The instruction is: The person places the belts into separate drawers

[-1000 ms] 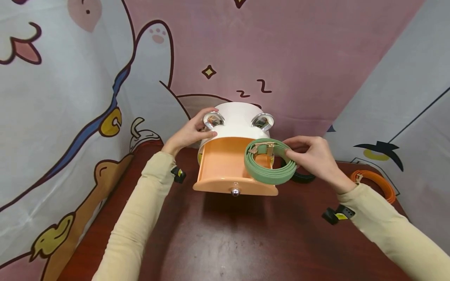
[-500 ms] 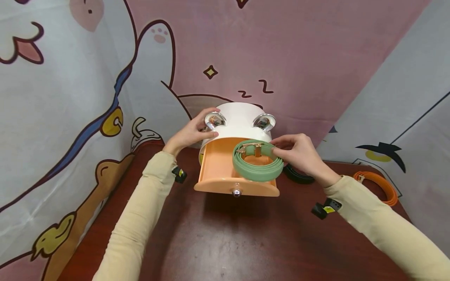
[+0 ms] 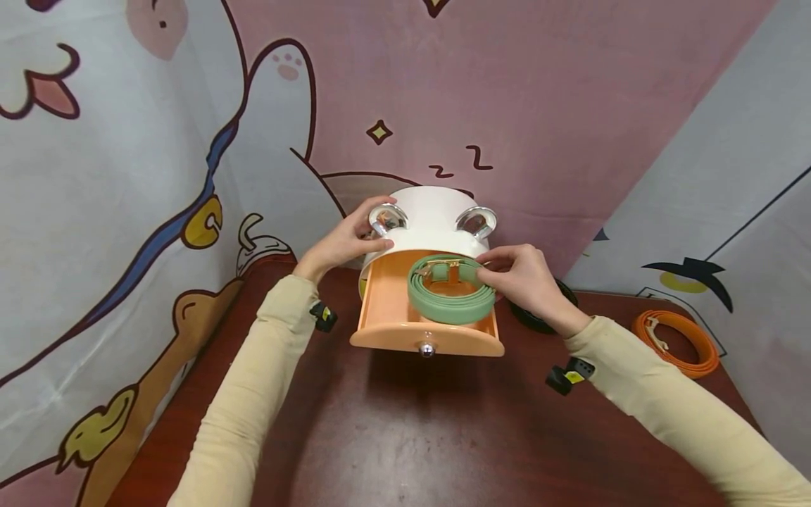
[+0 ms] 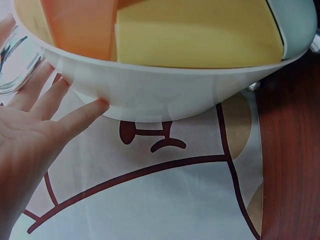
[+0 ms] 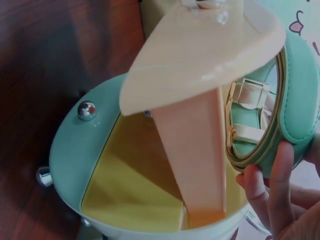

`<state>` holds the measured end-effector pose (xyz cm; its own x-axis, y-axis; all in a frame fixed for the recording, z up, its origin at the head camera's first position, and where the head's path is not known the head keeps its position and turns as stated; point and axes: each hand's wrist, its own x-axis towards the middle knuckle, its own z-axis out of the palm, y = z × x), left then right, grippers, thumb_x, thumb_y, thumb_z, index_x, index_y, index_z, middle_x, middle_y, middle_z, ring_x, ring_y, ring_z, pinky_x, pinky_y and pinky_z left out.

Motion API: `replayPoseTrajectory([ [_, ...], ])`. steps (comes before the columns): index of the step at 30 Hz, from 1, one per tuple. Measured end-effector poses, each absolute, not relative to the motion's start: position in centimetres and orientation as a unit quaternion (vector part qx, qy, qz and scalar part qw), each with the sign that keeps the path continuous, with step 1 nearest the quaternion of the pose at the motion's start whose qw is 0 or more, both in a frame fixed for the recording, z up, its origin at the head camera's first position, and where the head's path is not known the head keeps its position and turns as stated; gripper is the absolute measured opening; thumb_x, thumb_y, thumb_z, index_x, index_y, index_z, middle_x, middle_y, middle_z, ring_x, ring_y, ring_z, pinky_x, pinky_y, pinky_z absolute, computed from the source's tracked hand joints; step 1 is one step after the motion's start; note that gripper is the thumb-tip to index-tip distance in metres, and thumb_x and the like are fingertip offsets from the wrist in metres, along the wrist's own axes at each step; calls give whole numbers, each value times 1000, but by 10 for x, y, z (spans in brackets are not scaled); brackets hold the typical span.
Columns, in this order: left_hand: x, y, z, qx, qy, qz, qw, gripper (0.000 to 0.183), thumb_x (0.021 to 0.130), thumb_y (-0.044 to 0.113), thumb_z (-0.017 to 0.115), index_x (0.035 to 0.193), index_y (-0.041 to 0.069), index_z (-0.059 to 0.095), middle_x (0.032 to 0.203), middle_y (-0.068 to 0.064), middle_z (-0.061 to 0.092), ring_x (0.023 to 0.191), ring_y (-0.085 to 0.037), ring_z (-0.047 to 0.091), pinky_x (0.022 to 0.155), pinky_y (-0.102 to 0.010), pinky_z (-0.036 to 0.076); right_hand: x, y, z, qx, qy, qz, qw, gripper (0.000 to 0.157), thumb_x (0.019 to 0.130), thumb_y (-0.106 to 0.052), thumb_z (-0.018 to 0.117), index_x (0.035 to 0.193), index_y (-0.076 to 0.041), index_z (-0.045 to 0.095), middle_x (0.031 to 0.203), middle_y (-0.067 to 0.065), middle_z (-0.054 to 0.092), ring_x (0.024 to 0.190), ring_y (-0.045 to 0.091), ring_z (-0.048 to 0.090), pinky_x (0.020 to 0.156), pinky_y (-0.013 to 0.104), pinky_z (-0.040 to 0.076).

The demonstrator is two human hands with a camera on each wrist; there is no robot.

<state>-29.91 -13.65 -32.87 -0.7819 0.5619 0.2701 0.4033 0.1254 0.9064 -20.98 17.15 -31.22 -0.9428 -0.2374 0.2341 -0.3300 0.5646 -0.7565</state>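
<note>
A rounded white storage box [image 3: 434,218] with two chrome ear-like loops stands at the back of the table. Its orange drawer [image 3: 395,289] is pulled out, with a chrome knob in front. My left hand [image 3: 345,243] rests with spread, straight fingers against the box's left side, around one loop; in the left wrist view its fingertips touch the white shell [image 4: 160,92]. My right hand [image 3: 522,278] pinches a coiled green belt [image 3: 451,310] with a gold buckle by its right side. The coil overlaps the right half of the drawer in the head view.
On the table [image 3: 405,436], a coiled orange belt [image 3: 693,345] lies at the far right. A black coiled belt [image 3: 529,318] lies partly hidden behind my right hand. Below the orange drawer are a yellow drawer [image 5: 135,175] and a teal drawer [image 5: 80,145]. A printed cloth [image 3: 538,91] hangs behind.
My right hand has carried the green belt left and slightly down, from the drawer's right edge to over its inside. My left hand and the box have stayed put.
</note>
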Motion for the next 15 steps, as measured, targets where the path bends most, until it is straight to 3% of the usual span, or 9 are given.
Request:
replayPoseTrajectory([
  [15, -298, -137, -328, 320, 753, 570, 69, 71, 89, -3, 66, 148, 13, 31, 132, -16, 50, 104, -25, 57, 80, -31, 49, -204, 156, -331, 187, -877, 419, 144, 15, 81, -5, 69, 95, 0, 73, 80, 8, 72, 63, 15, 67, 51, 27, 51],
])
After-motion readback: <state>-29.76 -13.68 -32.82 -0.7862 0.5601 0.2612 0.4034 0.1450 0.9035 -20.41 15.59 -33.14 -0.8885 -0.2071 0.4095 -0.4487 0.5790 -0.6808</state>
